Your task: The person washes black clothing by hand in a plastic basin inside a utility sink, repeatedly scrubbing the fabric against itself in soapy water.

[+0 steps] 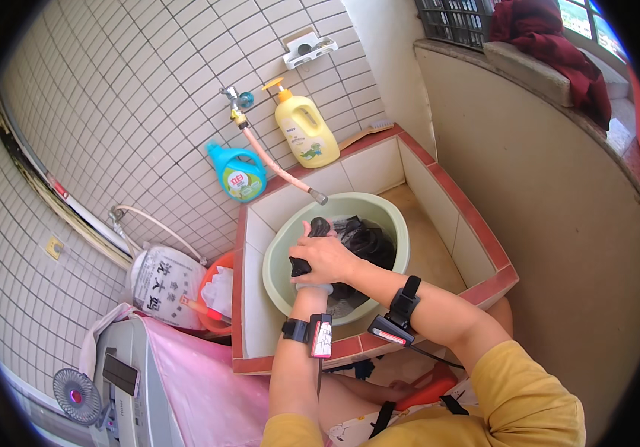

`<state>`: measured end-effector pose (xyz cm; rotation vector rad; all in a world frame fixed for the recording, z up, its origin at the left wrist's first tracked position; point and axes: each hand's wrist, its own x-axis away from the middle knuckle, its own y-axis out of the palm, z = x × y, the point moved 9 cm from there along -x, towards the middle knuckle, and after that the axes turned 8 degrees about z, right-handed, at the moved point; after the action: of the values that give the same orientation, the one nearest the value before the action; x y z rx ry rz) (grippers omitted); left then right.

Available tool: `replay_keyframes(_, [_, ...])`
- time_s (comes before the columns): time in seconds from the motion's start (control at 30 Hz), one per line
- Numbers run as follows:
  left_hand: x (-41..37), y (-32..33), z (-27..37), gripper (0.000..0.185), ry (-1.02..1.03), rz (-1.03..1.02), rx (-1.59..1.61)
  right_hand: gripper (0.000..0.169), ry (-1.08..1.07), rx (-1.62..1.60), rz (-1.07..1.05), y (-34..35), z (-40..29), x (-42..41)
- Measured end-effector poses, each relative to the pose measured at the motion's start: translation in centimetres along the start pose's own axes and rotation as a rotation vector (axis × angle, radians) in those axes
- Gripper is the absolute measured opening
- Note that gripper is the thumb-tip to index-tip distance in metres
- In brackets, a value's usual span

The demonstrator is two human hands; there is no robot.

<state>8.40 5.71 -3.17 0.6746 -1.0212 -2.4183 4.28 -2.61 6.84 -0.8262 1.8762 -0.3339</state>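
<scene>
Both my hands are over a pale green plastic basin (pixel 276 279), together at its left side. My right hand (pixel 325 258) lies across on top and grips a bunched black cloth (pixel 299 267). Mostly hidden beneath it, my left hand (pixel 307 279) holds the same cloth from below. One dark end of the cloth pokes out above the fingers. More black fabric (pixel 373 246) lies in soapy water in the basin, beside my right hand. A pinkish hose (pixel 275 159) on a wall tap (pixel 235 106) hangs with its metal end just above the basin's rim.
The basin stands inside a tiled sink with a red rim (pixel 454 190). A yellow pump bottle (pixel 308 131), a blue detergent bottle (pixel 239 174) and a wooden brush (pixel 367 133) sit along the back ledge. At left are a washing machine (pixel 155 385) and an orange bucket (pixel 208 276).
</scene>
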Motion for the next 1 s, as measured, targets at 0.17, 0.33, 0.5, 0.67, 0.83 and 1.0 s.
replay_keyframes(0.17, [0.8,0.6,-1.5,0.031,-0.286,0.512,-0.041,0.021,0.165,0.081,0.452,-5.0,5.0,-1.0])
replay_keyframes(0.33, [0.6,1.5,-2.6,0.031,-0.335,0.469,-0.007,0.030,0.271,0.000,0.485,-6.1,7.2,0.3])
replay_keyframes(0.5, [1.5,0.2,-0.2,0.031,-0.056,0.248,-0.020,0.037,-0.162,0.116,0.053,-0.5,-0.6,-0.3])
replay_keyframes(0.67, [0.9,0.7,-1.5,0.030,-0.271,0.491,-0.090,0.018,0.164,0.082,0.396,-4.7,4.6,-0.7])
replay_keyframes(0.83, [0.9,2.3,-2.2,0.028,-0.298,0.449,-0.010,0.025,0.242,0.084,0.538,-6.3,6.1,0.3])
replay_keyframes(1.0, [-0.8,-0.1,-2.2,0.033,-0.163,0.040,0.076,0.032,-0.230,0.113,0.154,-1.4,-1.3,-0.2])
